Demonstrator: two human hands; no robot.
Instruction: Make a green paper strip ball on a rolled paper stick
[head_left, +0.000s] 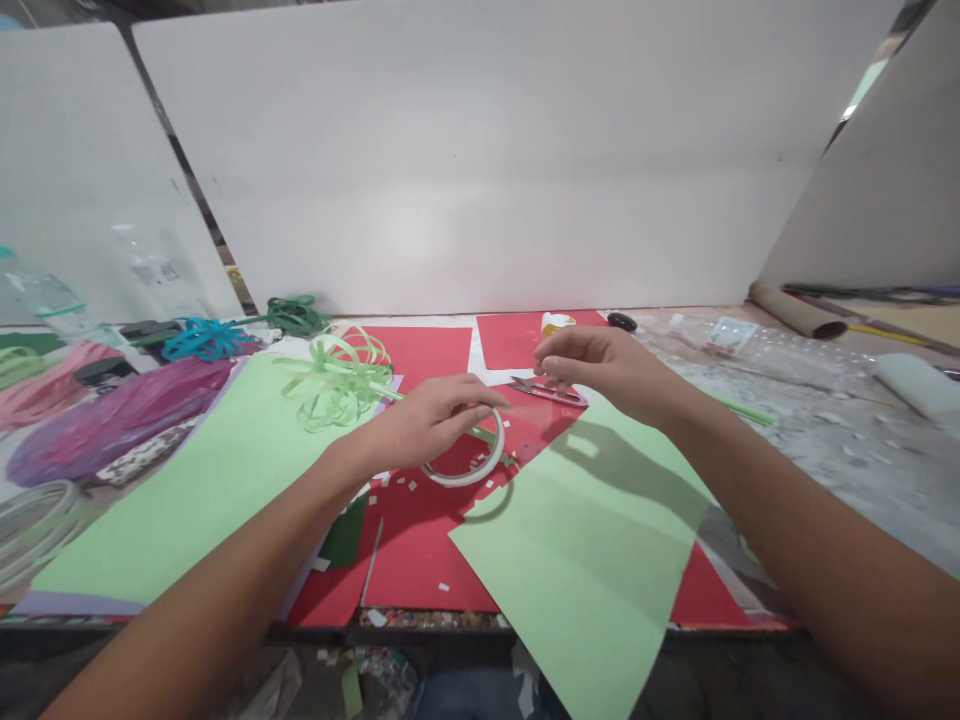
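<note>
My left hand grips a white roll of tape, lifted a little above the red paper. My right hand hovers to the right of it with fingers pinched together, apparently on the tape's free end, though the strip itself is too thin to see. Small snips lie on the red paper just below the right hand. A light green sheet lies under my right forearm and overhangs the table's front edge.
A larger light green sheet lies at left with curled green paper strips on it. Bundles of purple, pink, blue and dark green strips sit at far left. A cardboard tube and plastic wrap lie at right. White boards wall the back.
</note>
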